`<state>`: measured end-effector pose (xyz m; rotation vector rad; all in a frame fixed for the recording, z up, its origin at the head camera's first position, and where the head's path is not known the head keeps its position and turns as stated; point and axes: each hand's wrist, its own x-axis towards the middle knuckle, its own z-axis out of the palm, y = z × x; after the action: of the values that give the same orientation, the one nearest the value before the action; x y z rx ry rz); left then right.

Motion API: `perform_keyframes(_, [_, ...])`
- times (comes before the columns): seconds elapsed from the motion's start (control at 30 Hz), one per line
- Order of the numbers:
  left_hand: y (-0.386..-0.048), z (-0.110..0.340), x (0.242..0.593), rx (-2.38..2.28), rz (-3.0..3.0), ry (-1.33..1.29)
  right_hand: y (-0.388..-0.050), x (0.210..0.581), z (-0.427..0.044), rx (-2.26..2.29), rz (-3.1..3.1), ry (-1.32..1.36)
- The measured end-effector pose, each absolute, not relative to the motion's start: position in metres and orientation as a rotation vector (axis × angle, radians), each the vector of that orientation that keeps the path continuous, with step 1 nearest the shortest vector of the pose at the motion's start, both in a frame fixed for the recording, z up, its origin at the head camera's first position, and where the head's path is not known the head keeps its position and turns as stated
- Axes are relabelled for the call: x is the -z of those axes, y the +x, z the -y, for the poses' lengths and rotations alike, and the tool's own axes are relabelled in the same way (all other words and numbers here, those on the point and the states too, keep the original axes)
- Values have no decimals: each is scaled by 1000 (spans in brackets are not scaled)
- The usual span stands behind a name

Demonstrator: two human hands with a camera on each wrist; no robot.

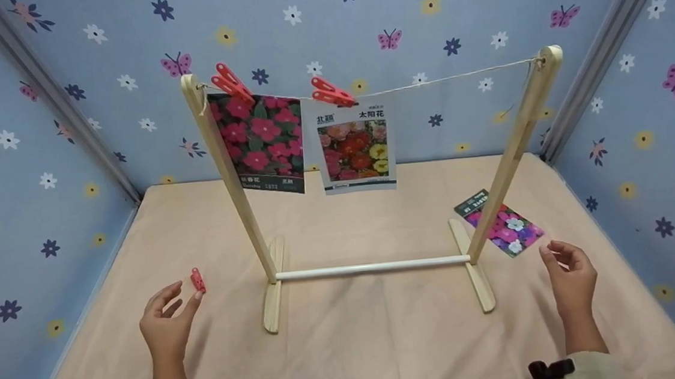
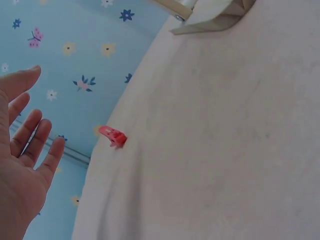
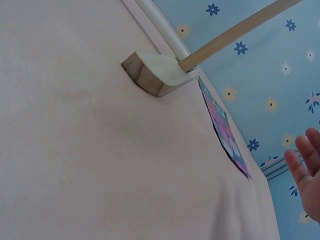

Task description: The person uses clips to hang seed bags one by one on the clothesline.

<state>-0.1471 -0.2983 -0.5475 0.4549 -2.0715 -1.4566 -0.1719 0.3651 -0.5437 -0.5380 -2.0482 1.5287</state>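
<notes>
And here the left hand's grip (image 1: 166, 323) is held well parted, nothing clasped in it, with a red clothespin (image 1: 198, 280) seen lying on the pale surface (image 1: 385, 342) near the thumb. Over on the other side, the right hand's grip (image 1: 575, 279) is loosely curved and empty, and near its fingertips a pink-and-purple flower packet (image 1: 515, 231) is laid flat, partly hidden by the wooden frame's right post (image 1: 512, 151). Up above, two more packets, a dark one (image 1: 264, 141) and a white one (image 1: 355, 152), are pinned to the string (image 1: 443, 79) by red clips (image 1: 333, 91).
</notes>
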Motion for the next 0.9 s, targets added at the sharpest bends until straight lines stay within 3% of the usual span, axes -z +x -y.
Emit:
perform_keyframes(0.4, [-159,304,572,1662,2163,736,-195,561,-360,-1463,2295,-617])
perform_keyframes(0.9, [-190,293,588,1508,2274,934,-215,572,-352,-1495,2526,-696])
